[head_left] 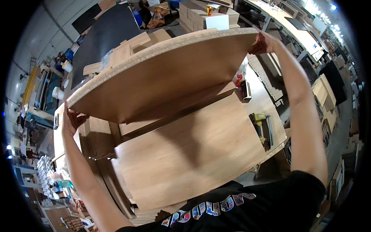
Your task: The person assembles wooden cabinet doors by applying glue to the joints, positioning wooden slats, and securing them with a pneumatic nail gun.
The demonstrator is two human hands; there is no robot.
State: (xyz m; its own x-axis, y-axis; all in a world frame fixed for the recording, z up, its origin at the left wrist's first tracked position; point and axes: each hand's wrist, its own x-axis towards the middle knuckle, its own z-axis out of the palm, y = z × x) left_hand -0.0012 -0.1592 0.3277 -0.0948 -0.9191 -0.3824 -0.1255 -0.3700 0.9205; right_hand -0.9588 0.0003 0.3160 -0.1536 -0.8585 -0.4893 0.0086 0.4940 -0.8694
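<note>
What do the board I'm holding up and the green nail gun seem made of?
The raised board looks like plywood or veneered wood, smooth and matte: even tan face, paler rough-looking edge. The nail gun seems painted metal or plastic, its solid green fitting either; its grey magazine shines like bare metal.

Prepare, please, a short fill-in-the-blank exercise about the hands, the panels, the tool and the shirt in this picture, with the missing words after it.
1. The right hand holds one end of the raised panel, and the ____ hand holds the other end.
2. The green tool lies on the person's ____ side of the flat panel.
3. The person's shirt is ____, with multicoloured lettering.

Missing words: left; right; black.
</note>
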